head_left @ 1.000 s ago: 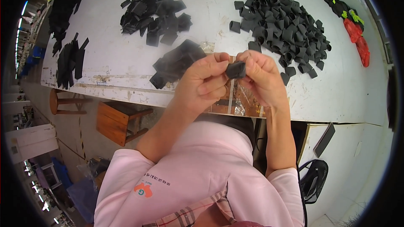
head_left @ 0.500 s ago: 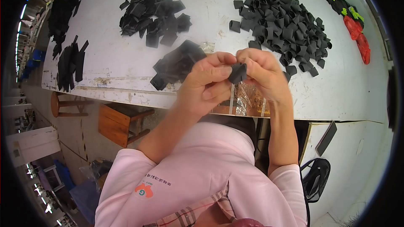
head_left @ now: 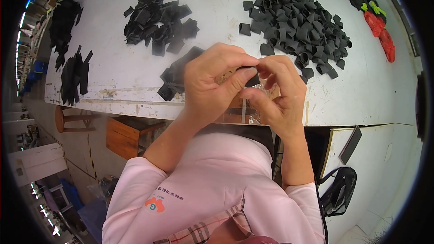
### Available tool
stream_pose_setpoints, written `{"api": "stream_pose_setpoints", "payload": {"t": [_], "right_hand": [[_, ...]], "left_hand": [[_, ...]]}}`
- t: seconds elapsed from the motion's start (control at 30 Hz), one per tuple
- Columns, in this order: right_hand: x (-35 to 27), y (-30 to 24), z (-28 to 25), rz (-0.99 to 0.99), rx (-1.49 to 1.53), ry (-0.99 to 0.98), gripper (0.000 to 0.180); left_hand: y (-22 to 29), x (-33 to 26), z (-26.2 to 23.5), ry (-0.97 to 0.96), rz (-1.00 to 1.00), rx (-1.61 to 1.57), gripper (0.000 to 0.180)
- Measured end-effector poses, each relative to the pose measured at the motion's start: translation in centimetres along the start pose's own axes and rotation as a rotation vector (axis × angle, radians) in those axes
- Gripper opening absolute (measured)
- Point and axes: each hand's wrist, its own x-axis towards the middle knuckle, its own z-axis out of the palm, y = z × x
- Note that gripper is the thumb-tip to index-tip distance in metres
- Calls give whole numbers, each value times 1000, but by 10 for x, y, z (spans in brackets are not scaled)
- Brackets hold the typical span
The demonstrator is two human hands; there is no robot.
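Observation:
Between my hands, above the table's near edge, is a small black fabric piece, partly covered by fingers. My left hand pinches it, thumb pressed flat on its near face. My right hand curls its fingers around the right edge, and its thumb sits just below the piece. How far those right fingertips grip is partly hidden. Behind my left hand lies a stack of flat black pieces. Farther off, to the right, spreads a big heap of black fabric loops.
A loose pile of flat black pieces lies at the far middle-left of the white table. Dark strips lie at its left end. A red plastic bag rests at the right. Below stand a wooden stool and a black bag.
Both hands have shifted slightly left. My left hand has turned so its thumb lies over the black piece. The right thumb has dropped below the piece, away from its earlier pinch.

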Motion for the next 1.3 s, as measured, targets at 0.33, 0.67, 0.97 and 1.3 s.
{"api": "stream_pose_setpoints", "payload": {"t": [0.33,0.67,0.97,1.3], "right_hand": [[6,-13,4,76,72,-1,21],[-4,8,7,341,487,32,14],[10,0,2,263,289,-64,9],[2,3,2,186,389,36,14]], "left_hand": [[-3,-20,-4,301,-344,-654,11],[5,-10,0,100,-84,0,12],[-25,-25,-10,154,-217,-516,12],[8,2,-9,17,-241,-115,12]]}}
